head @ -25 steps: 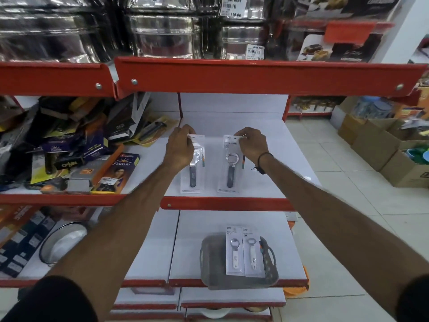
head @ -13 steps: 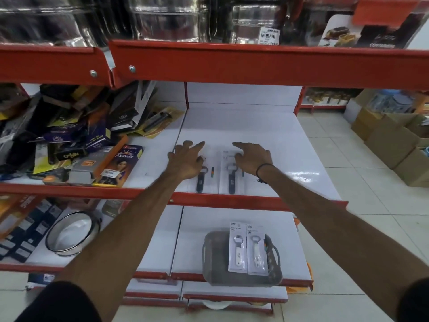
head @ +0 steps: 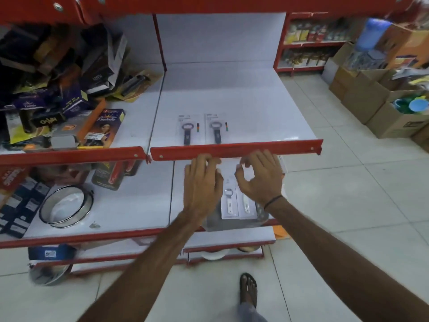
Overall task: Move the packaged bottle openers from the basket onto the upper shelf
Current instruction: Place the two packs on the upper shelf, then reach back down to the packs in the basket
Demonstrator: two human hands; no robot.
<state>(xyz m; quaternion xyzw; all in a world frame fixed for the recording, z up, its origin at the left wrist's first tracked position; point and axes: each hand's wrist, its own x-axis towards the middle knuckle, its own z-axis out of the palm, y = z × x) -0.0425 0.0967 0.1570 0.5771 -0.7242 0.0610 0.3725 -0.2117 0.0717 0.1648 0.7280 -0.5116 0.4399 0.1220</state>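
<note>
Two packaged bottle openers with dark handles lie side by side on the white upper shelf (head: 232,89), the left pack (head: 188,130) and the right pack (head: 216,129) near its red front lip. Below, a grey basket (head: 214,223) on the lower shelf holds two more packs with white openers (head: 229,202). My left hand (head: 202,184) hovers over the basket's left side, fingers spread and holding nothing. My right hand (head: 261,180) hovers over the right pack with fingers curled and apart; it covers most of that pack.
Jumbled boxed goods (head: 58,89) fill the upper shelf's left bay. A round steel sieve (head: 66,206) sits on the lower shelf at left. Cardboard boxes (head: 380,105) stand on the tiled floor at right. My sandalled foot (head: 248,289) is below.
Both hands let go of the two dark-handled packs on the upper shelf and dropped to just above the basket. The camera view tilted downward.
</note>
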